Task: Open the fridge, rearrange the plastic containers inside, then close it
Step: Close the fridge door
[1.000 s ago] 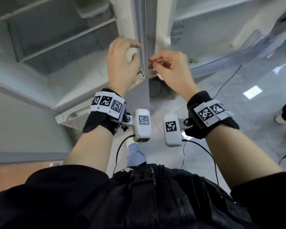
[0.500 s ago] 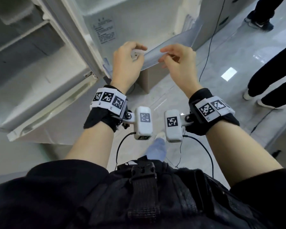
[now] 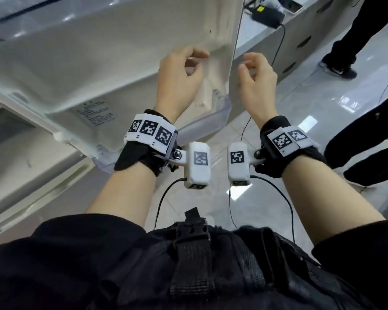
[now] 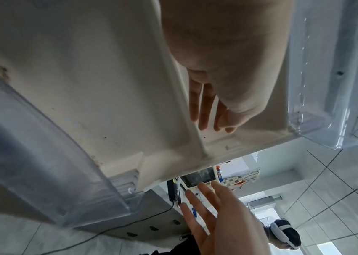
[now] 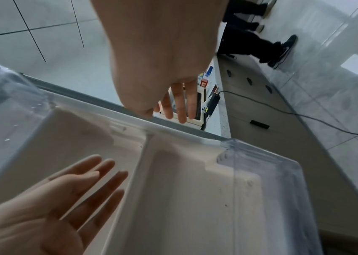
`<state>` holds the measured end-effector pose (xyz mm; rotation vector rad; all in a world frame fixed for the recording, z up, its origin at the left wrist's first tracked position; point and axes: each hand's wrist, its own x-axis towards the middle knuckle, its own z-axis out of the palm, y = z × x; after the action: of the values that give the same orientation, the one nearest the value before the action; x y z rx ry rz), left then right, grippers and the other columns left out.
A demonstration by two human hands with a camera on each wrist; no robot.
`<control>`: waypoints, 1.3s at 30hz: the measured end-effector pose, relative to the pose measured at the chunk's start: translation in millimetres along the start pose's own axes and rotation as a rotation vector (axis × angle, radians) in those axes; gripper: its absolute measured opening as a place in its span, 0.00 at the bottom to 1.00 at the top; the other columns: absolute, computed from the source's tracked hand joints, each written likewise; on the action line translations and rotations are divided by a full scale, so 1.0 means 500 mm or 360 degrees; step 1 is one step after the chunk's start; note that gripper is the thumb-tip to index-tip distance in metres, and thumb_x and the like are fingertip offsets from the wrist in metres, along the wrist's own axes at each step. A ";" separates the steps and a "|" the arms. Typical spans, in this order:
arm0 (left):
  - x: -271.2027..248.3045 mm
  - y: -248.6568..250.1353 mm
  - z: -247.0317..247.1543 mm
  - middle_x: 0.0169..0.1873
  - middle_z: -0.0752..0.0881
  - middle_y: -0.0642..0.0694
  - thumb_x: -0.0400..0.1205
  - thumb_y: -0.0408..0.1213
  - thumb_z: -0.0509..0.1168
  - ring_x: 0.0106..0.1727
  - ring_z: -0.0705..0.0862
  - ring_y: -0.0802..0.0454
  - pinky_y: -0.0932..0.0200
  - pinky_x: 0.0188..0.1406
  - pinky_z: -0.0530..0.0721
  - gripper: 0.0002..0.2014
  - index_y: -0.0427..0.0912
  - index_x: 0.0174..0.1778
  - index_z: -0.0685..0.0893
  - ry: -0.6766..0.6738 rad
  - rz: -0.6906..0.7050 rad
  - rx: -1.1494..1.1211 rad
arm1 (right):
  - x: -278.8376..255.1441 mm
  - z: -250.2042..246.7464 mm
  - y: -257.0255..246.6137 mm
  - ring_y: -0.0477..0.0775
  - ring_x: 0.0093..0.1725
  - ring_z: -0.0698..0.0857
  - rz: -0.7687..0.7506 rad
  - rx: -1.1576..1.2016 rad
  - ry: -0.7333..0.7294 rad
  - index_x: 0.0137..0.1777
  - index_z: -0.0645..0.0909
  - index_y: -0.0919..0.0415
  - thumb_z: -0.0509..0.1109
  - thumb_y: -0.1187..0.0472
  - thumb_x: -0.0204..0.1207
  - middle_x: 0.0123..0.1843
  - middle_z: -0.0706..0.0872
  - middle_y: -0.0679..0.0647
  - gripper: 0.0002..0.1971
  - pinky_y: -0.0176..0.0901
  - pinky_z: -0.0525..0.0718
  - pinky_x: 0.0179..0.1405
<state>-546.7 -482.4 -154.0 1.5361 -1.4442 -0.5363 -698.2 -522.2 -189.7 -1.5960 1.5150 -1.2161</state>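
Fridge door (image 3: 126, 70): swung wide open, its inner liner facing the person and filling the left of the head view; its free edge runs away from the body, between the two hands.
Door bin (image 5: 267, 181): clear plastic, on the door's inner side; nothing shows inside it.
Left hand (image 3: 177, 79): in front of the liner, fingers loosely spread, gripping nothing; clearly the nearer hand to the door and bin.
Right hand (image 3: 257, 79): just past the door's edge, over the floor, fingers relaxed and empty.
Plastic containers: none in sight; the shelves lie further left, so I'd guess the left hand reaches first.
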 end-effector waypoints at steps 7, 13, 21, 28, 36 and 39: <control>0.065 0.043 0.047 0.42 0.88 0.54 0.79 0.36 0.66 0.41 0.89 0.48 0.47 0.47 0.89 0.05 0.45 0.47 0.86 0.0165 -0.0004 0.0021 | 0.137 0.003 -0.004 0.52 0.75 0.72 -0.0052 0.0146 -0.0323 0.77 0.64 0.64 0.53 0.59 0.86 0.78 0.71 0.59 0.21 0.33 0.66 0.70; 0.074 0.091 0.111 0.35 0.86 0.60 0.79 0.39 0.67 0.42 0.89 0.51 0.44 0.48 0.89 0.02 0.49 0.43 0.85 0.0330 -0.0149 0.0107 | 0.221 -0.024 -0.004 0.52 0.83 0.59 -0.0038 0.0346 -0.0740 0.81 0.55 0.64 0.49 0.54 0.87 0.84 0.61 0.58 0.25 0.44 0.56 0.83; 0.042 0.132 0.178 0.45 0.88 0.51 0.80 0.33 0.66 0.47 0.86 0.58 0.60 0.46 0.88 0.06 0.41 0.51 0.86 0.0662 -0.0317 0.0229 | 0.245 -0.048 0.005 0.51 0.78 0.68 -0.0034 0.0557 -0.1130 0.79 0.58 0.64 0.56 0.54 0.84 0.80 0.67 0.57 0.26 0.43 0.64 0.80; -0.030 0.160 0.224 0.42 0.87 0.55 0.80 0.34 0.66 0.48 0.87 0.54 0.51 0.51 0.90 0.07 0.41 0.52 0.86 0.0802 -0.0450 0.0235 | 0.205 -0.091 0.027 0.54 0.69 0.74 -0.0028 0.0634 -0.1105 0.66 0.69 0.61 0.61 0.48 0.77 0.70 0.73 0.59 0.23 0.48 0.72 0.74; -0.145 0.186 0.233 0.38 0.85 0.63 0.81 0.36 0.65 0.48 0.88 0.50 0.42 0.51 0.89 0.05 0.47 0.47 0.85 0.0801 -0.0483 0.0203 | 0.136 -0.140 0.046 0.47 0.54 0.79 -0.0039 0.0760 -0.1064 0.55 0.68 0.60 0.67 0.52 0.77 0.53 0.77 0.51 0.16 0.33 0.75 0.51; -0.205 0.202 0.225 0.38 0.85 0.62 0.81 0.35 0.64 0.47 0.88 0.50 0.44 0.50 0.89 0.05 0.45 0.48 0.86 0.0791 -0.0492 0.0222 | 0.076 -0.165 0.049 0.55 0.58 0.80 -0.0083 0.0766 -0.0987 0.54 0.67 0.58 0.71 0.53 0.72 0.53 0.76 0.51 0.18 0.38 0.79 0.54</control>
<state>-714.3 -410.4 -150.6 1.8578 -0.8849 -0.2063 -786.2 -550.2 -172.4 -1.4883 0.7291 -0.8966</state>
